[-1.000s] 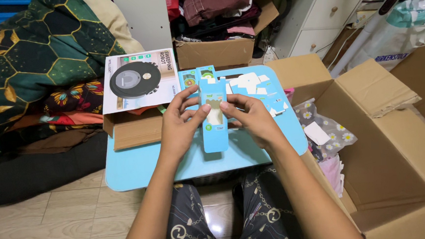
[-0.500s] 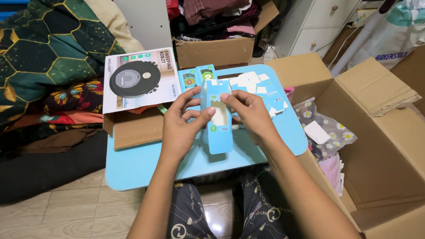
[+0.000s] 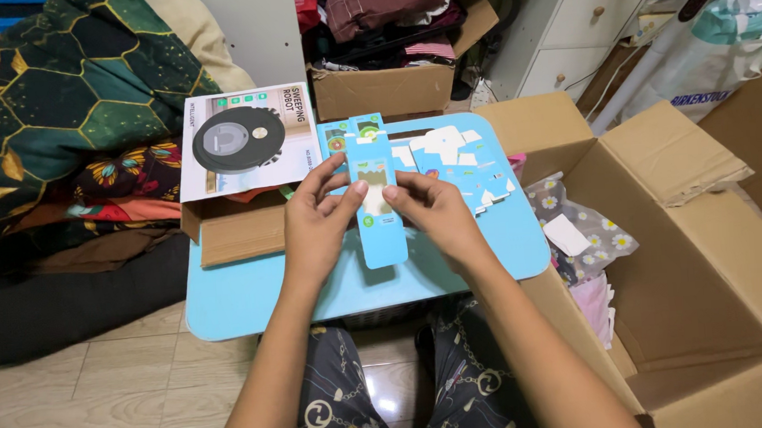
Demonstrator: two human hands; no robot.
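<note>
Above the light blue table (image 3: 254,301), both hands hold a flat blue carton (image 3: 377,207) upright between them. On the carton's left edge the left hand (image 3: 318,222) grips it with thumb in front and fingers behind; on its right edge the right hand (image 3: 434,215) pinches it the same way. Behind the carton, toward the far side of the table, lies a loose pile of blue and white cardboard pieces (image 3: 457,158), with two more small blue cartons (image 3: 350,135) just beside it. Left of the carton, an open brown box (image 3: 237,236) sits on the table's edge with a white product box (image 3: 249,141) showing a round black cleaner resting on top. Right of the table stands a big open cardboard box (image 3: 700,247) holding flowered cloth (image 3: 589,228). Beyond the table another cardboard box (image 3: 387,90) is stuffed with clothes.
</note>
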